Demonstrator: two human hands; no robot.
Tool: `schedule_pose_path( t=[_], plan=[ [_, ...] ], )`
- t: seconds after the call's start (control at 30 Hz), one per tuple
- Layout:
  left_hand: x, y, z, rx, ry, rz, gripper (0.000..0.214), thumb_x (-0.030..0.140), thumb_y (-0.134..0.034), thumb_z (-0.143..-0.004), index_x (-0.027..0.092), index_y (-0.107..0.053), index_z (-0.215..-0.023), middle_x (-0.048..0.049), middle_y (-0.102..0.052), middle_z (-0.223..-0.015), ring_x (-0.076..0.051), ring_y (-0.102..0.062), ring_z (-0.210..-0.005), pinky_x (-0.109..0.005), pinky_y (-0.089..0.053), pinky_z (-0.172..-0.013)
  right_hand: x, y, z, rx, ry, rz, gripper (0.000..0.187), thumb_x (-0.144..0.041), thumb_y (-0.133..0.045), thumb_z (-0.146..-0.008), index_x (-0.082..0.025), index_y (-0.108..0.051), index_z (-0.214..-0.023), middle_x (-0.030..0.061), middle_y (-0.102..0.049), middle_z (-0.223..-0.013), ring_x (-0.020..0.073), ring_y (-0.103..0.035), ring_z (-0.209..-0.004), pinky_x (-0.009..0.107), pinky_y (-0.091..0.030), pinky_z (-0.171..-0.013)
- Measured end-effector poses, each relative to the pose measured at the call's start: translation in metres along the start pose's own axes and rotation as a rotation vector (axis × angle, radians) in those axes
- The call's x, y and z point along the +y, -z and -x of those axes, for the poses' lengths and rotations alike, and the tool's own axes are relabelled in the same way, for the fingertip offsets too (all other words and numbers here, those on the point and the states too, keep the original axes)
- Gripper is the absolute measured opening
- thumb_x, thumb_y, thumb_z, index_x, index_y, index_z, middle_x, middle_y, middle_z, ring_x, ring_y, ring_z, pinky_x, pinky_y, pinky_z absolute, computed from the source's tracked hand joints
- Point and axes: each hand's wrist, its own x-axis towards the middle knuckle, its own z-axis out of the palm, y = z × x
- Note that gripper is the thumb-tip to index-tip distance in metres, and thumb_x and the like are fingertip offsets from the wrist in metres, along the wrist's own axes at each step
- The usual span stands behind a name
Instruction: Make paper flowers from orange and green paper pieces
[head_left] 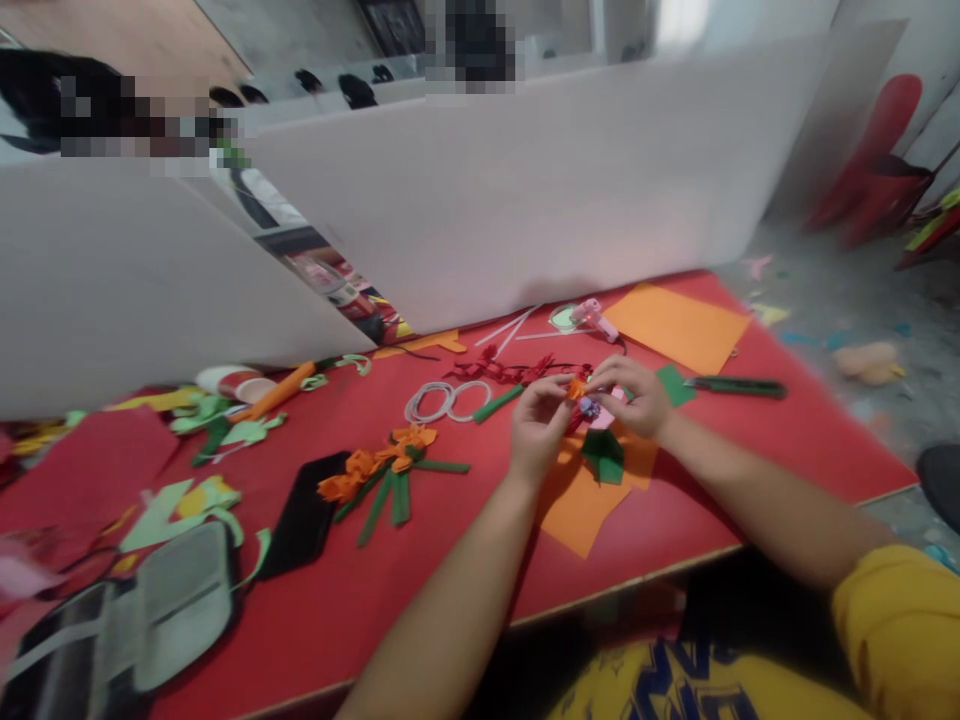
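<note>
Over the red table, the fingertips of my left hand (541,420) and my right hand (636,395) meet, both pinching a small orange flower (576,388) that looks like paper or foam. Beneath the hands lie orange sheets (585,515) and a dark green piece (604,458); small purple and pink bits show between the fingers. To the left rests a bunch of orange flowers (409,445) with green strip stems. Red curled pieces (514,370) lie just behind my left hand, near clear rings (450,401).
A pink glue gun (592,316) lies by the white partition (525,190). Right of my hands are a utility knife (739,386) and an orange sheet (679,325). A black flat device (307,515), an open zip case (184,610) and green scraps (247,430) occupy the left side.
</note>
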Motion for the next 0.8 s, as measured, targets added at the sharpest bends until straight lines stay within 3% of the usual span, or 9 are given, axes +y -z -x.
schedule_pose_path(
  t=[0.13,0.27,0.4,0.63,0.8],
  plan=[
    [0.004,-0.003,0.002,-0.018,0.052,0.018,0.029,0.042,-0.09,-0.089,0.021,-0.07,-0.094,-0.0121,-0.079,-0.124,-0.026,-0.078,-0.12,-0.043,-0.064,-0.101,0.001,-0.005,0.002,0.038,-0.085,-0.045,0.005,-0.03,-0.078,-0.096,-0.024,-0.077,-0.096,0.0056,-0.072,-0.094,0.0187,-0.068,-0.082,0.032,-0.059,-0.07],
    [0.008,-0.006,0.003,-0.03,0.114,0.042,0.032,0.046,-0.09,-0.089,0.022,-0.07,-0.094,-0.0136,-0.08,-0.127,-0.029,-0.076,-0.126,-0.046,-0.063,-0.104,0.003,-0.01,0.004,0.05,-0.278,-0.13,0.024,-0.043,-0.085,-0.089,-0.024,-0.071,-0.093,0.0045,-0.069,-0.095,0.0187,-0.066,-0.082,0.032,-0.058,-0.068],
    [0.007,-0.007,0.003,-0.052,0.19,0.058,0.031,0.046,-0.09,-0.088,0.022,-0.072,-0.096,-0.0119,-0.078,-0.128,-0.026,-0.075,-0.123,-0.041,-0.063,-0.102,0.006,-0.013,0.007,0.029,-0.479,-0.319,0.037,-0.053,-0.087,-0.085,-0.024,-0.066,-0.094,0.0009,-0.069,-0.086,0.017,-0.064,-0.072,0.031,-0.058,-0.064],
    [0.005,-0.006,0.005,-0.097,0.274,0.026,0.035,0.048,-0.09,-0.086,0.023,-0.072,-0.105,-0.0014,-0.073,-0.092,-0.014,-0.071,-0.078,-0.024,-0.06,-0.07,0.012,-0.016,0.007,0.081,-0.557,-0.437,0.042,-0.051,-0.093,-0.076,-0.023,-0.065,-0.09,-0.0012,-0.069,-0.084,0.0162,-0.067,-0.076,0.031,-0.059,-0.074],
    [0.003,-0.006,0.003,-0.064,0.311,0.008,0.037,0.047,-0.091,-0.084,0.022,-0.07,-0.102,-0.0019,-0.075,-0.088,-0.015,-0.073,-0.072,-0.024,-0.06,-0.063,0.012,-0.016,0.007,0.067,-0.566,-0.43,0.042,-0.054,-0.092,-0.078,-0.023,-0.066,-0.09,0.0002,-0.072,-0.084,0.0178,-0.071,-0.077,0.034,-0.063,-0.075]
  ],
)
